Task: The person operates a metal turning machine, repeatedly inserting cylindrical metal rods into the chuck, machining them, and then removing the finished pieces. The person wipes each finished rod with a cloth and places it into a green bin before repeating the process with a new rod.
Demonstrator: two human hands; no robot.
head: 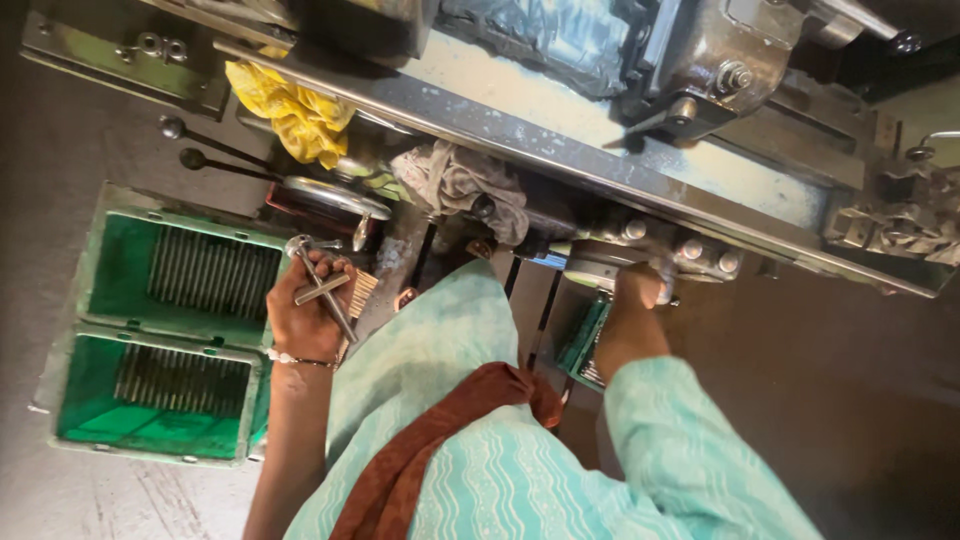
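Turquoise patterned tunic (520, 470) with a rust-brown scarf (430, 440) fills the bottom centre, closest to the lens, sleeves running up to both hands

Left hand (305, 315) at about 9 o'clock from frame centre, fingers curled shut around a T-shaped metal wrench (322, 285); round socket end pokes out at 11 o'clock above the knuckles, cross bar lies across the fingers, shank runs down toward 5 o'clock. Thin bracelet (295, 359) on that wrist

Right hand (640, 288) at roughly 3 o'clock from centre, closed into a fist on a metal part at the lower edge of the machine carriage (690, 255); what exactly it grips is hidden by the fingers, cannot tell. Hands well apart, each clamped on its own thing, body between them

Green metal bins (100, 300), two compartments, sit at 9 o'clock just beside the left hand, each holding a row of grey metal rods (210, 275). Another green tray (585, 335) just below the right hand at 6 o'clock of it, mostly hidden by the forearm

Long steel machine bed (600, 130) runs diagonally from 11 o'clock to 3 o'clock across the top, dusty pale surface. Yellow rag (295, 115) at 11 o'clock, grey rag (465, 185) near 12 o'clock above the tunic. Two black ball-ended levers (215, 158) left of the yellow rag, shiny round handwheel (335, 195) just above the wrench
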